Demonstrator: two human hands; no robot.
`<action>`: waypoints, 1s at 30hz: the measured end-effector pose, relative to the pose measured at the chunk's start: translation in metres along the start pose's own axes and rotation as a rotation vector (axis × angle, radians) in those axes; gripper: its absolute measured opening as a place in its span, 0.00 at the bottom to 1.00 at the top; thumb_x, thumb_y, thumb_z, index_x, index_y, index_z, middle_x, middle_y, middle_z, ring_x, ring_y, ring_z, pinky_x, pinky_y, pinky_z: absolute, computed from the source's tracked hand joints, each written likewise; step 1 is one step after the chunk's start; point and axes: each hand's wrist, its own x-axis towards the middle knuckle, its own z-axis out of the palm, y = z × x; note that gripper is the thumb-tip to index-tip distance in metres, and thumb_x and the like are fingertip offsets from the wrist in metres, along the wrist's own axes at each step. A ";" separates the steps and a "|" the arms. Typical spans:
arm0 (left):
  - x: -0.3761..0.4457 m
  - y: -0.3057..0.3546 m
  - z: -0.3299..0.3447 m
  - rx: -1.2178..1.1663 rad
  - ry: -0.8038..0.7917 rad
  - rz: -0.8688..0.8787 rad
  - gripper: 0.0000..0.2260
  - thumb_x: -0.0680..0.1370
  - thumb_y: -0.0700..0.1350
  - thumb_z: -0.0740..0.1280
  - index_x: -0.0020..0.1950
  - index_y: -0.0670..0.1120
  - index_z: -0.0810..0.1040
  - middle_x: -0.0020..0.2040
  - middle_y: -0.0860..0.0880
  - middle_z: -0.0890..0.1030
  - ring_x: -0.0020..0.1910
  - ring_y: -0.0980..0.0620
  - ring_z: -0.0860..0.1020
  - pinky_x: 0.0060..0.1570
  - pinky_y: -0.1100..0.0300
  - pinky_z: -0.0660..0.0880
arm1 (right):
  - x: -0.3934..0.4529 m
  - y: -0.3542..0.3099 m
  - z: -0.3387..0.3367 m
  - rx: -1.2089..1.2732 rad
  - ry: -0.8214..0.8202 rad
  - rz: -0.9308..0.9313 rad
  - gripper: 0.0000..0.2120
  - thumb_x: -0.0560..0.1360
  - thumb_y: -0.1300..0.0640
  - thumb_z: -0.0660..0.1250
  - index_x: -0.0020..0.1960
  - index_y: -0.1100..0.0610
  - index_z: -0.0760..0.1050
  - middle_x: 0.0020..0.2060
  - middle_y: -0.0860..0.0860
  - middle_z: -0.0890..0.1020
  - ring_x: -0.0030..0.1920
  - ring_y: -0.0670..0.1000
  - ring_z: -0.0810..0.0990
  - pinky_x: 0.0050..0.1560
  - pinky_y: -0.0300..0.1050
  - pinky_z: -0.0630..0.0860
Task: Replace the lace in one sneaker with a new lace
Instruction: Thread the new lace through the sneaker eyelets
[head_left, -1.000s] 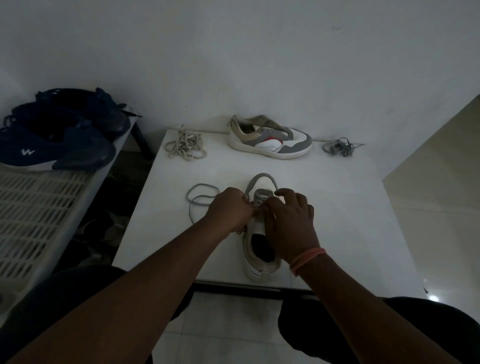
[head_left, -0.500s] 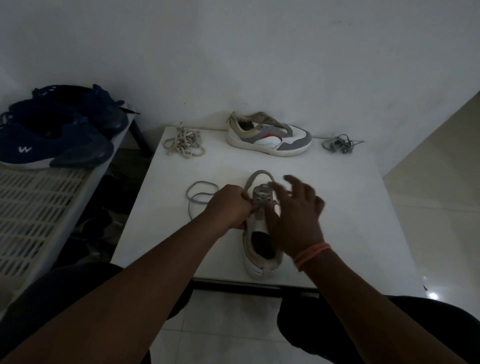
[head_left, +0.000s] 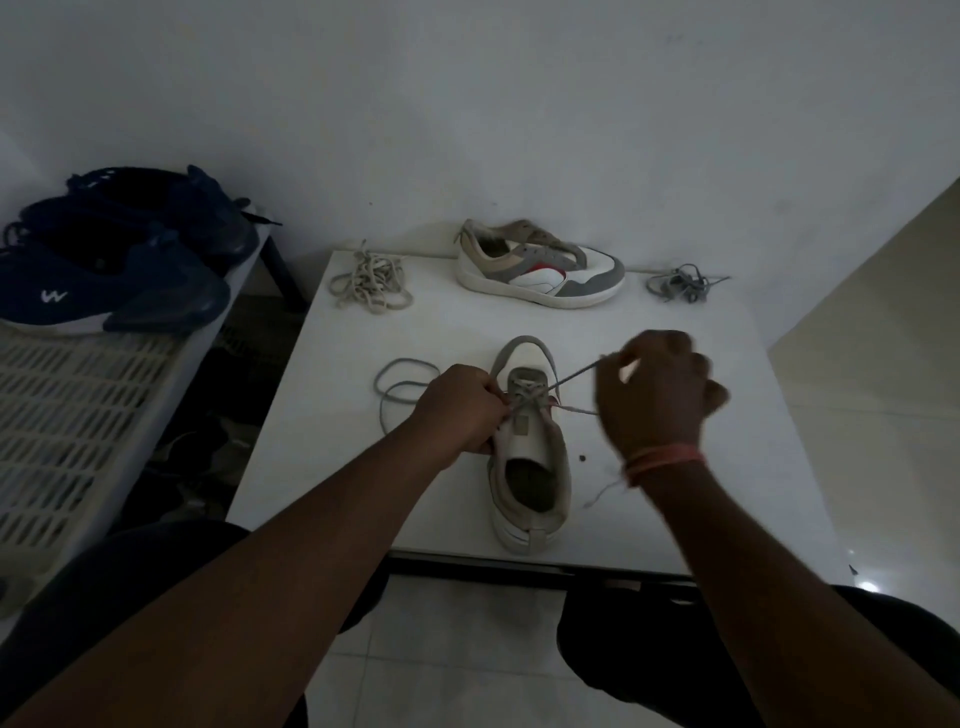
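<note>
A white and beige sneaker (head_left: 530, 483) stands on the white table (head_left: 675, 467), toe pointing away from me. A grey lace (head_left: 574, 375) is threaded through its front eyelets. My left hand (head_left: 460, 405) grips the sneaker's left side by the eyelets, fingers curled. To the right of the shoe, my right hand (head_left: 657, 395) pinches one end of the grey lace and holds it taut, raised above the table. The lace's other length lies in loops (head_left: 402, 382) on the table left of the shoe.
A matching sneaker (head_left: 540, 270) lies at the back of the table. A beige lace bundle (head_left: 371, 286) is at the back left, a grey lace bundle (head_left: 680, 283) at the back right. Dark blue shoes (head_left: 119, 260) sit on a white slatted rack (head_left: 62, 410) to the left.
My right hand has left the sneaker's tongue and moved right and up, drawing the grey lace out through an eyelet. My left hand has stayed on the shoe.
</note>
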 end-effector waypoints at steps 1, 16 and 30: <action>0.000 0.000 0.000 0.000 -0.003 0.003 0.08 0.76 0.33 0.71 0.40 0.45 0.80 0.47 0.37 0.83 0.46 0.38 0.84 0.44 0.40 0.83 | 0.012 0.010 -0.004 0.033 -0.003 0.081 0.08 0.75 0.48 0.64 0.48 0.51 0.76 0.54 0.55 0.76 0.56 0.62 0.74 0.57 0.58 0.65; 0.006 -0.003 0.001 0.050 -0.008 -0.006 0.04 0.75 0.35 0.72 0.43 0.44 0.83 0.46 0.39 0.85 0.46 0.39 0.85 0.45 0.41 0.83 | -0.018 -0.013 0.010 0.112 -0.131 -0.108 0.08 0.75 0.47 0.64 0.46 0.50 0.77 0.52 0.51 0.78 0.55 0.57 0.74 0.56 0.54 0.65; 0.007 -0.010 0.016 0.404 0.204 0.402 0.07 0.75 0.50 0.73 0.50 0.50 0.79 0.48 0.51 0.83 0.47 0.51 0.80 0.48 0.53 0.77 | -0.038 -0.019 0.023 0.307 -0.445 -0.219 0.07 0.76 0.53 0.68 0.51 0.55 0.75 0.48 0.52 0.78 0.47 0.54 0.78 0.47 0.50 0.76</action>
